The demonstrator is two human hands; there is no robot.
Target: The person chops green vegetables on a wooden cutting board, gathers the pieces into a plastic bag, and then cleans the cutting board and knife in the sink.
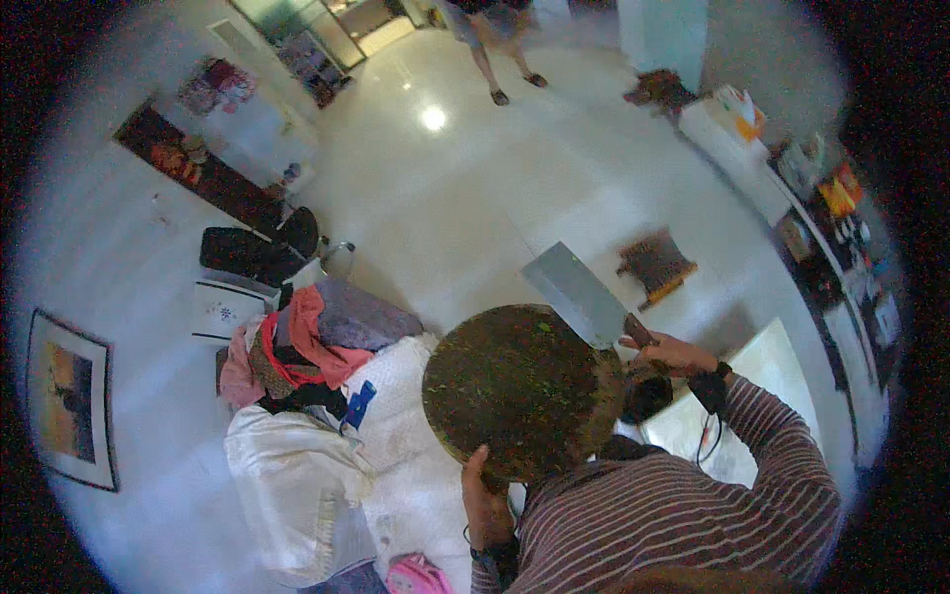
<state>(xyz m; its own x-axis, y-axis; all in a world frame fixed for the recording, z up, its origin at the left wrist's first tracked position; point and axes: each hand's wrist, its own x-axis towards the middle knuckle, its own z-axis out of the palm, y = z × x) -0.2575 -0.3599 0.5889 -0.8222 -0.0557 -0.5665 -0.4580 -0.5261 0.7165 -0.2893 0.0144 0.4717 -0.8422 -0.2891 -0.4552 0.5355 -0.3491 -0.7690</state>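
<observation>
A cleaver (578, 293) with a broad rectangular blade points away to the upper left, and my right hand (672, 355) is closed around its dark handle. Beneath part of the blade sits a thick round chopping block (512, 386), dark on its face and scattered with small green scraps. One green bit also clings to the blade near its far end. My left hand (486, 501) grips the near-left rim of the block, thumb over the edge; its other fingers are mostly hidden. What supports the block cannot be seen.
Left of the block, a white-covered sofa (415, 445) holds piled clothes (312, 341) and a pink bag (418, 575). A small wooden stool (657, 266) stands on the tiled floor (460, 200). Another person (493, 44) stands farther off. Cluttered shelving (824, 275) lines the right.
</observation>
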